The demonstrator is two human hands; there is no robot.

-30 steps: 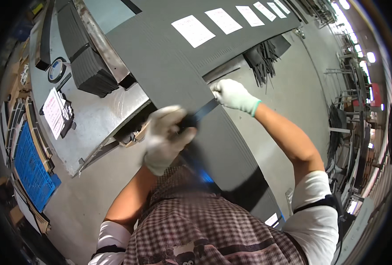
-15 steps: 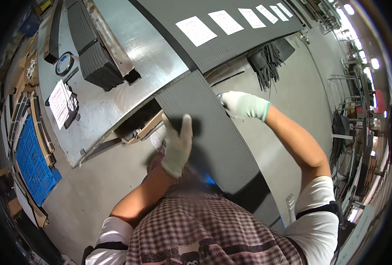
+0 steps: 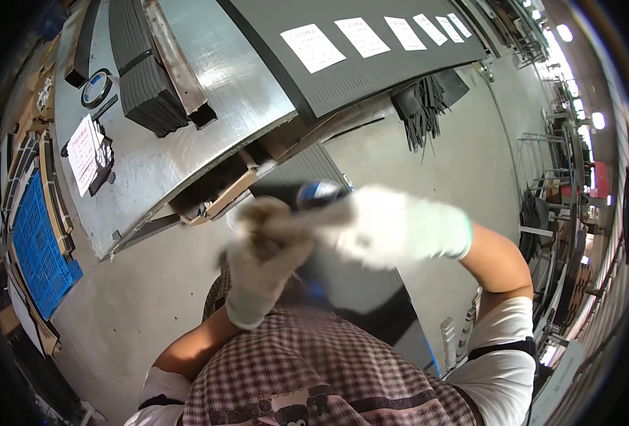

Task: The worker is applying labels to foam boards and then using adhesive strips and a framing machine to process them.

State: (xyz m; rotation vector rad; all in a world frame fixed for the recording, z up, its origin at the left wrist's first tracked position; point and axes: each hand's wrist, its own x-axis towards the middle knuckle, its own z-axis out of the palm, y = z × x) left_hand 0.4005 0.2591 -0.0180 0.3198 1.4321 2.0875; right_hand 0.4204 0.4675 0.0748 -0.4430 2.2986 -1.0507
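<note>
Both my hands wear white gloves and meet in front of my chest, smeared by motion. My left hand (image 3: 261,263) has its fingers bent toward the right hand's fingertips; whether anything is between them is hard to tell. My right hand (image 3: 378,227) is closed, its fingers pointing left. At those fingers shows a dark blue, shiny, rounded object (image 3: 318,192), too blurred to name. Below the hands a long dark grey ribbed panel (image 3: 371,298) slopes from under the table edge toward my body, partly hidden by my hands.
A metal-topped table (image 3: 236,92) bears a strapped stack of dark strips (image 3: 155,99), a rusty square tube (image 3: 176,67), a tape roll (image 3: 96,88) and papers (image 3: 85,156). Labels lie on a dark sheet (image 3: 328,89). Below is an open carton (image 3: 229,195); a blue plastic pallet (image 3: 41,245) stands left.
My right hand has moved left and nearer, off the panel's right edge, to meet my left hand. The left fingers, spread before, are now bent. The panel's far end now sits below the table edge.
</note>
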